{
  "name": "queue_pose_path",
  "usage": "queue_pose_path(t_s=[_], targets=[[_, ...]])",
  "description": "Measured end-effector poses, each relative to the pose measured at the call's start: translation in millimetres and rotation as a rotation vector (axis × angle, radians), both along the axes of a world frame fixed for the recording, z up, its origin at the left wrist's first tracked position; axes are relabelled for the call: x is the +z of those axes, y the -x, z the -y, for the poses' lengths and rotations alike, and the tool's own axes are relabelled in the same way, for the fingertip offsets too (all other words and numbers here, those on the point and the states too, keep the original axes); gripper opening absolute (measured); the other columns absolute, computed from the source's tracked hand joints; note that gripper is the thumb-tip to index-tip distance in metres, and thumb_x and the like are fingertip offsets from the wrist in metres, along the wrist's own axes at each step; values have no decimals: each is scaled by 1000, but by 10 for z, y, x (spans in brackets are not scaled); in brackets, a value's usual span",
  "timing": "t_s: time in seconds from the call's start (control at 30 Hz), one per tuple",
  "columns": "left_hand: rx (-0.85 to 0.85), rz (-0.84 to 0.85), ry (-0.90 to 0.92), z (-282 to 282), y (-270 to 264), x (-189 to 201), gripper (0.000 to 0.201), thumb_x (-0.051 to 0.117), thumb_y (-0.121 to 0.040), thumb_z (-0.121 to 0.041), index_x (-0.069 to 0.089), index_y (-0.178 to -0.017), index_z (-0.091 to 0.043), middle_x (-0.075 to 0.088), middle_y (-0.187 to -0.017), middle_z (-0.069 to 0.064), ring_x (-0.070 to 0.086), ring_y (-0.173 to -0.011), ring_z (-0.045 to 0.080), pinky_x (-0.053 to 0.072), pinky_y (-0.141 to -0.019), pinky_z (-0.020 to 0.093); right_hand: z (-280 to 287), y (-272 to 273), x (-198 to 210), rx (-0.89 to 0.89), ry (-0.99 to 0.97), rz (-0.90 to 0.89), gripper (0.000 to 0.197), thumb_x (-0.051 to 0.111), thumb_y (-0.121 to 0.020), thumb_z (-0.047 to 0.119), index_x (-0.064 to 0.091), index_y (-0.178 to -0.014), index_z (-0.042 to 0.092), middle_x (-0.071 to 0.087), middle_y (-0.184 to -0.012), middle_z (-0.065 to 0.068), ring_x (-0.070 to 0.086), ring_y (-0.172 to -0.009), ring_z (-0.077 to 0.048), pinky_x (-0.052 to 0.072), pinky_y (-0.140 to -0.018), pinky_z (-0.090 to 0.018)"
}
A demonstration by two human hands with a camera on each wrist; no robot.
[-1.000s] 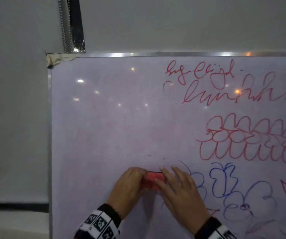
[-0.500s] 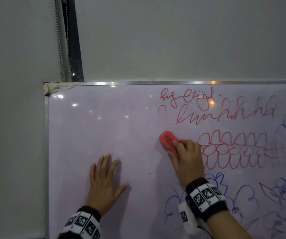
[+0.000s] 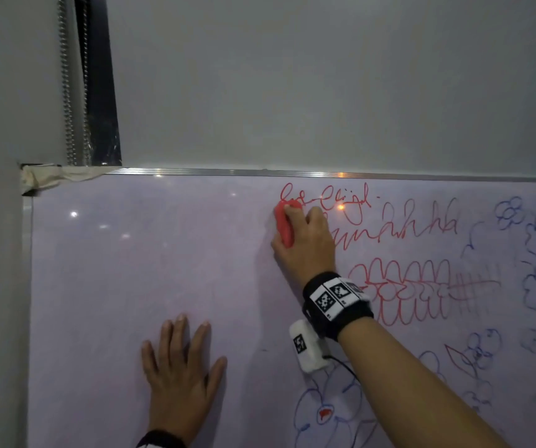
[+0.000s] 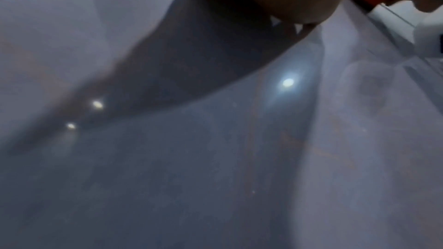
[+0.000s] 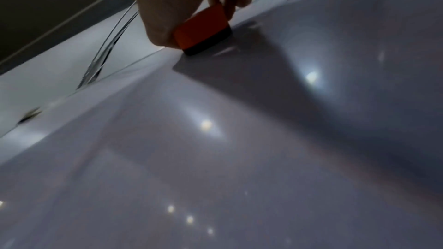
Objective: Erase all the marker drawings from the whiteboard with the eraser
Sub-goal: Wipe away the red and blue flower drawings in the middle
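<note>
The whiteboard (image 3: 163,270) fills the lower part of the head view; its left half is wiped, with faint pink smears. My right hand (image 3: 305,240) grips a red eraser (image 3: 284,226) and presses it on the board at the left end of the red scribbled writing (image 3: 341,202) near the top edge. In the right wrist view the eraser (image 5: 203,29) shows a red body over a dark felt base touching the board. My left hand (image 3: 179,367) lies flat on the wiped area with fingers spread. Red loop patterns (image 3: 405,289) and blue flower drawings (image 3: 331,412) cover the right side.
The board's metal top frame (image 3: 292,173) runs just above the eraser, with tape (image 3: 50,177) on its top left corner. A grey wall (image 3: 292,76) rises behind, and a dark strip with a metal chain (image 3: 76,79) hangs at the upper left.
My right hand has carried the eraser from the board's lower middle up to the red writing at the top. My left hand let go of it and now lies flat on the board.
</note>
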State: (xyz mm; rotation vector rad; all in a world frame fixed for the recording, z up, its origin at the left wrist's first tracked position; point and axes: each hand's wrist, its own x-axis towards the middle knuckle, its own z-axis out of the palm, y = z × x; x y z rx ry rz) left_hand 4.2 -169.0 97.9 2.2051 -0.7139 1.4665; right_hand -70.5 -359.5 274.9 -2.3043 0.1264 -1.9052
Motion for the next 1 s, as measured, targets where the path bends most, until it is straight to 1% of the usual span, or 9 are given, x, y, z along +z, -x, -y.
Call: queue_pose_path(t_s=[0.13,0.27,0.33,0.4,0.53,0.7,0.8,0.9,1.0], targets=[[-70,48,-44,220,51,191,49,15,-96,-48,36,-132,-21,32,-138,16,4,-144,21,4,-114,45,175,33,94,-15,325,-62,52,74,-65,21,48,-110,15,53,-82,-14,52,-66,-28,51,-54,-34],[-115,97,-91,477,54,354,50,12,-97,-47,32,-136,-23,7,-156,3,-1,-145,19,1,-114,46,666,177,244,-119,-56,-18,45,67,-74,21,55,-116,11,50,-97,-17,52,-86,-34,51,-68,-41],[-82,104,-89,566,37,528,50,12,-97,-46,35,-135,-21,15,-154,5,13,-141,27,2,-113,46,652,142,238,-125,-101,2,43,65,-75,22,55,-115,9,49,-98,-18,51,-86,-34,50,-67,-41],[-20,129,-43,623,13,691,49,13,-97,-44,40,-130,-19,30,-144,10,26,-132,32,5,-113,46,593,109,197,-62,58,15,43,67,-73,22,56,-112,8,51,-92,-17,53,-77,-33,51,-60,-38],[-3,176,31,688,40,743,49,12,-98,-41,41,-130,-16,34,-139,12,29,-129,34,5,-113,44,928,196,235,-48,433,-79,50,72,-69,26,46,-110,15,53,-80,-15,53,-62,-27,51,-49,-33],[12,167,11,689,48,726,49,12,-98,-39,41,-130,-16,35,-139,14,28,-130,34,4,-114,43,755,130,357,-56,78,-5,41,66,-75,24,55,-113,12,52,-92,-15,54,-78,-31,53,-64,-43],[23,177,6,683,42,721,48,12,-98,-39,41,-131,-16,35,-139,14,28,-130,34,4,-114,43,323,-19,334,84,305,15,36,60,-71,23,60,-105,12,53,-85,-15,53,-68,-30,47,-53,-33],[37,180,-9,685,22,718,48,12,-98,-38,38,-132,-18,33,-140,12,26,-131,33,5,-114,44,506,-5,401,41,519,4,39,48,-70,30,52,-106,16,53,-79,-14,52,-63,-29,45,-48,-30],[44,179,-8,693,-2,707,48,11,-98,-38,37,-133,-18,32,-141,13,21,-133,32,5,-113,45,811,115,459,-21,265,52,39,58,-71,24,56,-109,14,53,-84,-16,55,-72,-32,50,-55,-37]])
